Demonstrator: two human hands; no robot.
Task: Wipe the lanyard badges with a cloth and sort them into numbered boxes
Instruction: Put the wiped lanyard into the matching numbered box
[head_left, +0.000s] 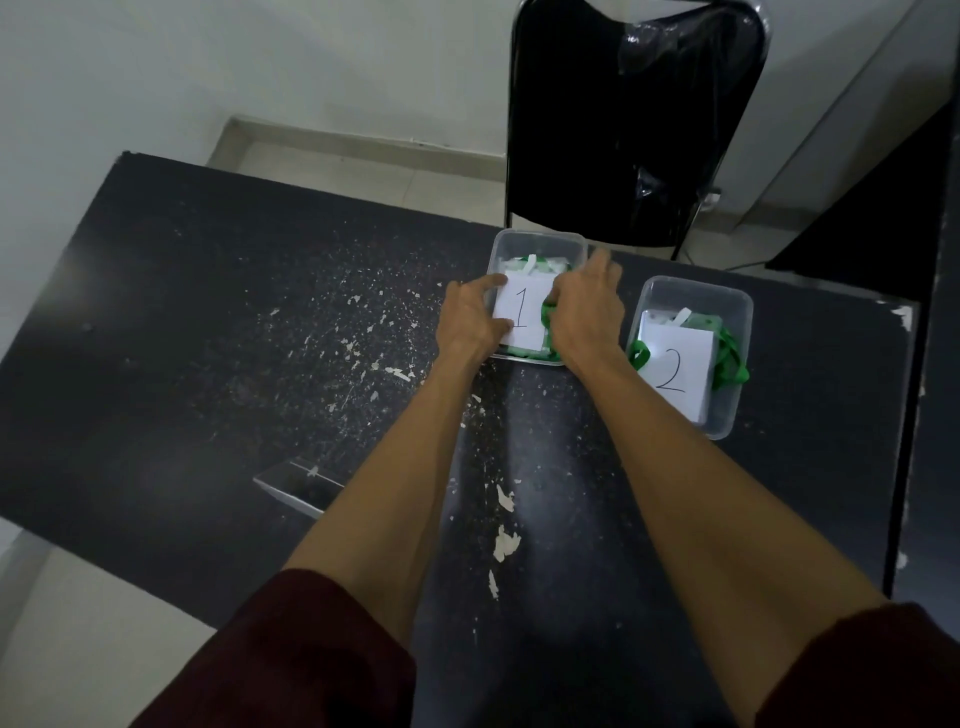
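Observation:
Two clear plastic boxes stand on the dark table. Box 1 (537, 241) carries a paper label "1" (522, 312) and holds badges with green lanyards (546, 317). My left hand (467, 319) grips its left side, with thumb and forefinger at the label's edge. My right hand (587, 306) grips its right side, thumb inside by the green lanyards and fingers along the outer wall. Box 2 (727, 410), to the right, has a paper label "2" (675, 371) and green lanyards (730, 366) spilling over its rim.
The black table (218, 332) has chipped, flaking paint. A black chair (623, 130) stands just behind box 1. A dark cabinet edge (930, 364) borders the table on the right. A small grey metal piece (298, 486) sits at the table's front left.

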